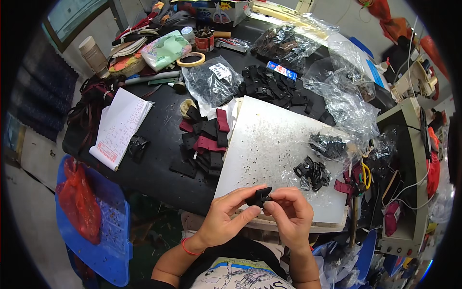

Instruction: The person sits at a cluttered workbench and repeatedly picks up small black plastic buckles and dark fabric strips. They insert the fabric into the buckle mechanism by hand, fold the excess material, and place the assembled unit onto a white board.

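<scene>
Both hands, left (222, 217) & right (291, 215), pinch black clip (260, 196) (over white board (269, 139)).

Fingers (262, 208) hide most of the small black piece (260, 195).

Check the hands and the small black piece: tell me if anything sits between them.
Nothing visible does. The left hand and right hand both pinch the small black piece directly between their fingertips, above the near edge of the white board. The pile of black parts lies apart, farther back on the board.
</scene>
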`<state>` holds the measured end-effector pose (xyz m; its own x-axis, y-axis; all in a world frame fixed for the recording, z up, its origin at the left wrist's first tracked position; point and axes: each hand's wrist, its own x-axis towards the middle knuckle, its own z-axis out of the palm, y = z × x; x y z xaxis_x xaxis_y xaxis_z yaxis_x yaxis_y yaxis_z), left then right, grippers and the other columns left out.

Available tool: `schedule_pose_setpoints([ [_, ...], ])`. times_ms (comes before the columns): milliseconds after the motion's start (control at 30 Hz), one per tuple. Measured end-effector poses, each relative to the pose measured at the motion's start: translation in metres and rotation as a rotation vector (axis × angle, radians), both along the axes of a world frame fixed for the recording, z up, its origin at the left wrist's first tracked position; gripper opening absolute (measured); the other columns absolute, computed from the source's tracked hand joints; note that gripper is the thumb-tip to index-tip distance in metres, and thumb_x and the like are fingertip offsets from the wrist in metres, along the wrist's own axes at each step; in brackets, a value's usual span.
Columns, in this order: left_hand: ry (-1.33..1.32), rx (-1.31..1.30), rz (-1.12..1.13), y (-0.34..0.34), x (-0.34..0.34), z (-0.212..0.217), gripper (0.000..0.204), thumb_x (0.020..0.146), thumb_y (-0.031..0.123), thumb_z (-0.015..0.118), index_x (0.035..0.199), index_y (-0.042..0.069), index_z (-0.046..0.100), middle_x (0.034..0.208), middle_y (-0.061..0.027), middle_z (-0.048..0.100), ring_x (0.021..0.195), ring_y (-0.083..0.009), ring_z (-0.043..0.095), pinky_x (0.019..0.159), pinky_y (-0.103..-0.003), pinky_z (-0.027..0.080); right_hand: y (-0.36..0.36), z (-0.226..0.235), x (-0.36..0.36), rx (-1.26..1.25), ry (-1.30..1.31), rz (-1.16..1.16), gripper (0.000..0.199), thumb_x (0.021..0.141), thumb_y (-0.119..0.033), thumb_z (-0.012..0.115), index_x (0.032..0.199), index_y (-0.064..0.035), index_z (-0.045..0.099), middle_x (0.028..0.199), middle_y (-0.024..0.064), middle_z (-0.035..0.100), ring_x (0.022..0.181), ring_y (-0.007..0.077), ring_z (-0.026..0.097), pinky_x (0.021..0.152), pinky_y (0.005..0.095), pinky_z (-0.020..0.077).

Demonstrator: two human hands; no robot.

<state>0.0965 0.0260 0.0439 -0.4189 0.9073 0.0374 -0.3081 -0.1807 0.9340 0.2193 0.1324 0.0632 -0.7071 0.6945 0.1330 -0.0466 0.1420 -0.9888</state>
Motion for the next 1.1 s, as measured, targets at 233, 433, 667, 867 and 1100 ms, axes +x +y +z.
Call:
schedule_pose_setpoints([
  [233, 0.221, -0.078, -0.006, 0.000, -0.008, 0.002, 0.036, 0.086, 0.004, 0.062, 0.121, 0.000, 0.056, 0.112, -0.0159, 0.062, 0.101, -0.0168, 0.061, 0.088, -0.029, 0.048, -0.002, 0.005, -0.005, -0.265, -0.041, -0.043, 0.019, 0.082, 0.003, 0.066, 0.099, 0.0018, 0.060, 0.087, 0.0069, 0.059, 0.075, 0.0091, 0.059, 0.066, 0.0214, 0.0493],
  [433, 0.247, -0.212, 0.069, 0.000, 0.001, 0.005, 0.054, 0.084, 0.004, 0.065, 0.133, 0.002, 0.044, 0.111, -0.0191, 0.063, 0.104, -0.0187, 0.062, 0.086, -0.028, 0.048, 0.004, -0.001, -0.006, 0.147, -0.176, -0.040, 0.012, 0.080, -0.001, 0.068, 0.091, 0.0010, 0.064, 0.083, 0.0052, 0.055, 0.070, 0.0097, 0.052, 0.063, 0.0220, 0.0435],
  [667, -0.351, -0.224, -0.251, 0.001, -0.029, 0.019, 0.047, 0.093, 0.011, 0.057, 0.134, -0.002, 0.040, 0.112, -0.0121, 0.062, 0.095, -0.0161, 0.062, 0.081, -0.025, 0.048, 0.020, 0.001, 0.005, -0.030, 0.001, 0.173, 0.017, 0.077, 0.000, 0.068, 0.094, -0.0001, 0.067, 0.089, 0.0081, 0.058, 0.083, 0.0161, 0.053, 0.077, 0.0261, 0.0419],
  [867, -0.356, -0.256, -0.270, 0.000, -0.015, 0.011, 0.026, 0.093, 0.011, 0.057, 0.115, -0.003, 0.055, 0.095, -0.0047, 0.062, 0.079, -0.0061, 0.060, 0.068, -0.020, 0.050, 0.006, 0.002, -0.001, 0.096, -0.084, -0.028, 0.023, 0.078, 0.000, 0.067, 0.100, -0.0005, 0.067, 0.089, 0.0091, 0.060, 0.077, 0.0156, 0.057, 0.070, 0.0259, 0.0455],
  [1100, -0.294, -0.168, -0.073, -0.001, 0.003, 0.001, 0.018, 0.091, 0.004, 0.056, 0.107, -0.006, 0.057, 0.095, -0.0079, 0.062, 0.080, -0.0125, 0.064, 0.070, -0.023, 0.056, 0.009, -0.007, 0.000, 0.277, -0.061, 0.043, 0.017, 0.081, -0.001, 0.065, 0.098, 0.0000, 0.066, 0.083, 0.0102, 0.061, 0.068, 0.0146, 0.057, 0.059, 0.0247, 0.0456],
])
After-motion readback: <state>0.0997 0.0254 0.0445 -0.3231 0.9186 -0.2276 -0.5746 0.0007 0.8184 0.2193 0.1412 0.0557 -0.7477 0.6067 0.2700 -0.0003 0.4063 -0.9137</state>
